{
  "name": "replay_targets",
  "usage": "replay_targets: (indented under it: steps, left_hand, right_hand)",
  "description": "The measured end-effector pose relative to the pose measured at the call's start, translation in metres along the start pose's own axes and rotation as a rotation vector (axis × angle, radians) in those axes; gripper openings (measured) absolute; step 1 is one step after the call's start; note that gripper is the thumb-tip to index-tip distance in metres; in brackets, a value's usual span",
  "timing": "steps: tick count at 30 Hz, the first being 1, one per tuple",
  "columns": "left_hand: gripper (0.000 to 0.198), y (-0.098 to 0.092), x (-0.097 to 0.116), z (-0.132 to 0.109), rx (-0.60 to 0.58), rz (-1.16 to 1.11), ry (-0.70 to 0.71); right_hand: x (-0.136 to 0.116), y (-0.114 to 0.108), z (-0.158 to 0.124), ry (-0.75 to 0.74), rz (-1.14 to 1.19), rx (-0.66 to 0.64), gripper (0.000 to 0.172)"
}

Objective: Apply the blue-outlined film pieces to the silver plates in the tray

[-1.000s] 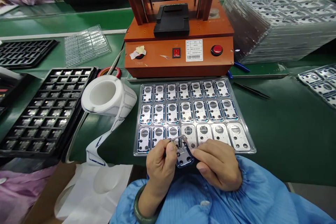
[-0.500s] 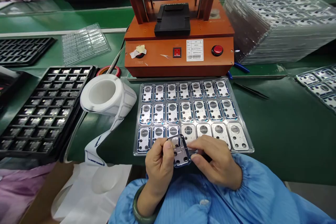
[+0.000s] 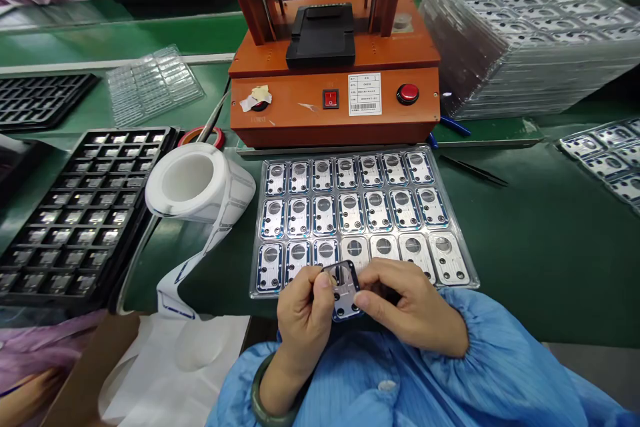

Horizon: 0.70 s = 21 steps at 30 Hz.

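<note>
Between thumb and fingers, my left hand (image 3: 306, 307) grips a small silver metal plate (image 3: 344, 295) by its left side. The plate has rounded corners, a dark blue border, a large round opening and small dark holes. At its right edge, my right hand (image 3: 407, 303) is closed with the thumb on the border and the fingers behind it. Just beyond both hands lies a clear plastic tray (image 3: 473, 273) of similar plates in rows. Most plates in it have blue borders; several in the nearest row are plain silver. My hands hide part of that row.
An orange press (image 3: 300, 107) with a red button stands behind the tray. Left of the tray are a roll of white label strip (image 3: 187, 180) and a black compartment tray (image 3: 90, 213). Tweezers (image 3: 475, 171) and a tall stack of clear trays (image 3: 540, 73) are to the right.
My right hand has closed in on the plate; its thumb has moved up onto the right edge. At the lower left, another person's hand has come into view.
</note>
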State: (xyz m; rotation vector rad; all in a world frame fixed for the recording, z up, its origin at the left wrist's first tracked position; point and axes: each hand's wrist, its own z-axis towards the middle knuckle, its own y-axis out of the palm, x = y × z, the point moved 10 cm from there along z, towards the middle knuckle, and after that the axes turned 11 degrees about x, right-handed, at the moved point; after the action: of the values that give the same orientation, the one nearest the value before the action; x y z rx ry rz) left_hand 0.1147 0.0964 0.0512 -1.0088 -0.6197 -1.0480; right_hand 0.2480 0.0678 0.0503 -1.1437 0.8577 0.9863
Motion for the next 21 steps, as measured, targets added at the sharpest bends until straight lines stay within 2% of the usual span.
replay_targets:
  steps: [6, 11, 13, 21]
  left_hand:
    - [0.021, 0.004, 0.003, 0.0, -0.029, -0.018, 0.015]
    - [0.028, -0.003, -0.007, -0.001, 0.052, -0.047, -0.188]
    - [0.029, -0.003, -0.007, -0.002, 0.054, -0.065, -0.227]
    - [0.031, 0.01, -0.004, -0.002, -0.041, -0.098, -0.249]
  right_hand:
    - [0.006, 0.002, -0.001, 0.085, 0.065, -0.047, 0.02]
    - [0.009, -0.001, 0.0, 0.148, 0.133, -0.023, 0.018]
    - [0.01, -0.002, 0.001, 0.164, 0.139, -0.015, 0.017]
    - [0.019, -0.005, -0.001, 0.263, 0.209, 0.019, 0.018]
